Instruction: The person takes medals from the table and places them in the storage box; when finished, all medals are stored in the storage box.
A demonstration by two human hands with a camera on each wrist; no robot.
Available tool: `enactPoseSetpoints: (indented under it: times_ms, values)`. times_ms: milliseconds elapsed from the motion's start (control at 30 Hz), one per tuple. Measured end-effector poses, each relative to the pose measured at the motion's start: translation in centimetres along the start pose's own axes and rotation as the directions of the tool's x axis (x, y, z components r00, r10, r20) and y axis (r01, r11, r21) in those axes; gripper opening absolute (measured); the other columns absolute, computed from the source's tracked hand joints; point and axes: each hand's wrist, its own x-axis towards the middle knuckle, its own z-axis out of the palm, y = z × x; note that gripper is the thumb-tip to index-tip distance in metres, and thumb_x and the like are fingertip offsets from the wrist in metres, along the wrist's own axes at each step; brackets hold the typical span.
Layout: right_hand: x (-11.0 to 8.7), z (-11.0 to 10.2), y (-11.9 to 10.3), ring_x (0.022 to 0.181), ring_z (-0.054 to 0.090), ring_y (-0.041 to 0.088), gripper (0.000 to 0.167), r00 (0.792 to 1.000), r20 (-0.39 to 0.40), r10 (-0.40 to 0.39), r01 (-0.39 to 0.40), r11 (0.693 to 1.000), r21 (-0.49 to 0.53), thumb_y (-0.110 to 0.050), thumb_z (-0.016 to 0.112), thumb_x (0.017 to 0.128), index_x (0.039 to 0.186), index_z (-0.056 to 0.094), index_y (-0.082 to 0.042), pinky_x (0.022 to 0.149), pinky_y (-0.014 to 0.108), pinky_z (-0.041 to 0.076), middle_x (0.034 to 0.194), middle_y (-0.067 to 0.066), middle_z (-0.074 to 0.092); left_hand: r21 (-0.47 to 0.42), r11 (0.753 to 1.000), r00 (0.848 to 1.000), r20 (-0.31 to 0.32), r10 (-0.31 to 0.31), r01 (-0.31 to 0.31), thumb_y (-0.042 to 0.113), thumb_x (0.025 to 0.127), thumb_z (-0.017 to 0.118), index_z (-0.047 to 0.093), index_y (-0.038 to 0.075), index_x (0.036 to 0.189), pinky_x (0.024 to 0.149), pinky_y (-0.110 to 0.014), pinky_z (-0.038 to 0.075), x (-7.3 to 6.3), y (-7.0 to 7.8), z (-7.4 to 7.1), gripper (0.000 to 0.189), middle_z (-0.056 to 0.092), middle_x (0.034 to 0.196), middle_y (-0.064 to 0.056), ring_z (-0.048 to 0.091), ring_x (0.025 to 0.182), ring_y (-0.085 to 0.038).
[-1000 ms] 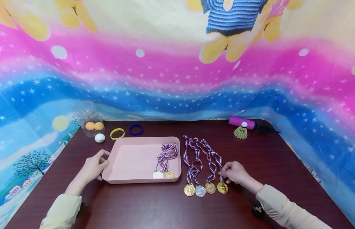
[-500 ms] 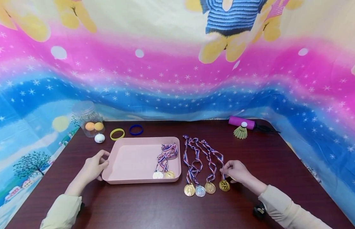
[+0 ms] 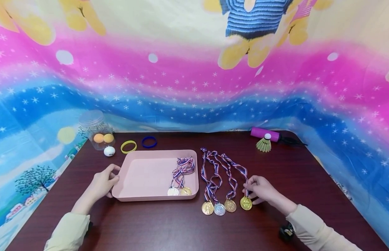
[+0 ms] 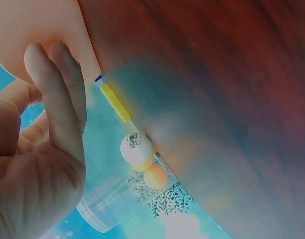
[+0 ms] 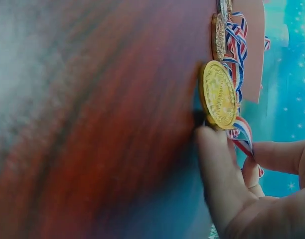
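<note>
My left hand (image 3: 101, 183) rests its fingertips against the left side of a pink tray (image 3: 144, 198). In the left wrist view, those fingers (image 4: 65, 99) lie along the tray's outer wall. Inside the tray are a silver medal (image 3: 173, 191) and a gold medal (image 3: 186, 191) with bunched striped ribbons. My right hand (image 3: 260, 190) pinches the ribbon of the rightmost gold medal (image 3: 246, 203), just above its disc. The right wrist view has this disc (image 5: 220, 94) tilted, thumb close under it. To its left lie another gold medal (image 3: 207, 208), a silver one (image 3: 219, 209) and a bronze-toned one (image 3: 230, 205).
Behind the tray are a yellow wristband (image 3: 128, 146), a blue wristband (image 3: 149, 142), a white ball (image 3: 109, 151) and a clear jar (image 3: 93, 120) with orange balls. A shuttlecock (image 3: 264, 143) and a purple cylinder (image 3: 260, 134) are at the back right. A printed cloth (image 3: 181, 87) hangs behind.
The rightmost gold medal has shifted slightly right with my right hand, and its ribbon now hangs straighter. My left hand and the tray have stayed put.
</note>
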Motion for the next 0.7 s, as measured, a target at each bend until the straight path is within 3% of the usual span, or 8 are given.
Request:
enactPoseSetpoints:
  times_ms: [200, 700]
  values:
    - [0.2, 0.0, 1.0, 0.062, 0.063, 0.011, 0.013, 0.996, 0.094, -0.012, 0.003, 0.994, 0.106, -0.013, 0.046, 0.099, 0.094, 0.042, -0.001, 0.051, 0.027, 0.055, 0.085, 0.003, 0.067, -0.001, 1.000, 1.000, -0.001, -0.006, 0.006, 0.005, 0.096, 0.047, 0.042, 0.000, 0.126, 0.043, -0.033, 0.054, 0.0, 0.0, 0.0, 0.031, 0.063, 0.090, -0.018, 0.058, 0.050, -0.017]
    - [0.8, -0.5, 1.3, 0.066, 0.063, 0.010, 0.023, 0.982, 0.185, -0.045, 0.014, 0.986, 0.168, -0.015, 0.048, 0.099, 0.106, 0.043, 0.006, 0.055, 0.030, 0.057, 0.087, 0.000, 0.068, -0.005, 1.000, 1.000, -0.002, -0.003, 0.003, 0.006, 0.096, 0.047, 0.042, 0.001, 0.126, 0.043, -0.033, 0.054, 0.0, 0.0, 0.0, 0.031, 0.063, 0.090, -0.018, 0.058, 0.052, -0.017]
